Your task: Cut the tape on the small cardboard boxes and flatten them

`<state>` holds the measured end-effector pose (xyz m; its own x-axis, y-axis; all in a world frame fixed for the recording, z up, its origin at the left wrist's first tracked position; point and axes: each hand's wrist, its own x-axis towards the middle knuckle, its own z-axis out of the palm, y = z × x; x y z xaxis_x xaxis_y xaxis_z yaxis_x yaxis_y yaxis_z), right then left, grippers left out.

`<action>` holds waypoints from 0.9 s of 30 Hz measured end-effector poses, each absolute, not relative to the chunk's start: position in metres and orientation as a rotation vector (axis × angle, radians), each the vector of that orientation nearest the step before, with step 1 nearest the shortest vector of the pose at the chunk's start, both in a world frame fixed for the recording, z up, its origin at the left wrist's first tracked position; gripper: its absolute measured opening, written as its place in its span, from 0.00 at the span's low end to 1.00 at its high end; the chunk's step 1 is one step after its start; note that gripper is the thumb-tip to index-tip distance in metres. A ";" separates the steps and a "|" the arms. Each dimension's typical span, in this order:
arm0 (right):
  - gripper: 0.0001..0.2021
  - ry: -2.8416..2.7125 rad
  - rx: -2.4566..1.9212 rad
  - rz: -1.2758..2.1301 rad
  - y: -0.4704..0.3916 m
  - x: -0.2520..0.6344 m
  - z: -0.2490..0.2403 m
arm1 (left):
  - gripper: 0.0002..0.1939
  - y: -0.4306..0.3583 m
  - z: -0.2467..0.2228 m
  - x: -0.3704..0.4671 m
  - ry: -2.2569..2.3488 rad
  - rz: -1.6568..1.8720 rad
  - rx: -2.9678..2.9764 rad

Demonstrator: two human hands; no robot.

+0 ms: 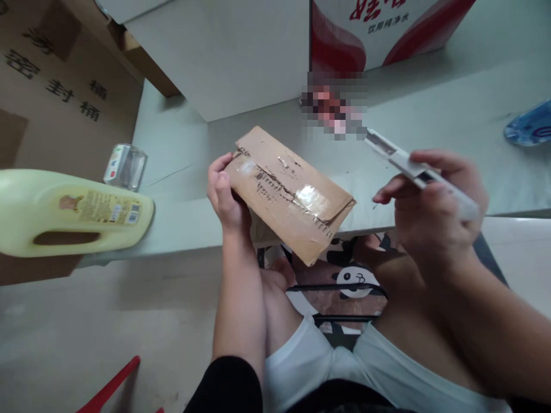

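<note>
A pale worktop (465,115) runs across the view, with cartons (236,57) along its back and a yellow bottle (81,223) at the left. The box (279,209), scuffed along its taped seam, is tilted over the worktop's front edge; whether it touches is hard to tell. The left hand (228,198) grasps its left end. The right hand (439,212) is closed around what looks like a white cutter (402,160), apart from the box and pointing away, its tip obscured. Good control would likely call for bracing the box flat, keeping left fingers off the seam and any blade shallow.
</note>
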<state>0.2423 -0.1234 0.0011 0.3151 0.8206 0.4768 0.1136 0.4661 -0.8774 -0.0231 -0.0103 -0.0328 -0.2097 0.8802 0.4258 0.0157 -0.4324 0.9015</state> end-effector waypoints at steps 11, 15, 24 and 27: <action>0.19 -1.612 -0.862 0.682 -0.141 0.220 0.006 | 0.25 -0.008 -0.032 -0.031 1.079 1.656 1.397; 0.16 -1.548 -0.713 0.729 -0.141 0.217 0.004 | 0.18 -0.003 -0.035 -0.033 1.096 1.665 1.388; 0.11 -1.496 -0.842 0.757 -0.153 0.230 0.018 | 0.09 -0.007 -0.029 -0.022 1.089 1.737 1.298; 0.12 -1.596 -0.797 0.661 -0.151 0.230 0.022 | 0.10 -0.008 -0.028 -0.020 1.132 1.720 1.284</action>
<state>0.2297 -0.1513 0.0224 -0.0929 0.7946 0.6000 0.1377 0.6071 -0.7826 -0.0197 -0.0078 -0.0276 -0.2639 0.8977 0.3528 -0.0310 -0.3734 0.9271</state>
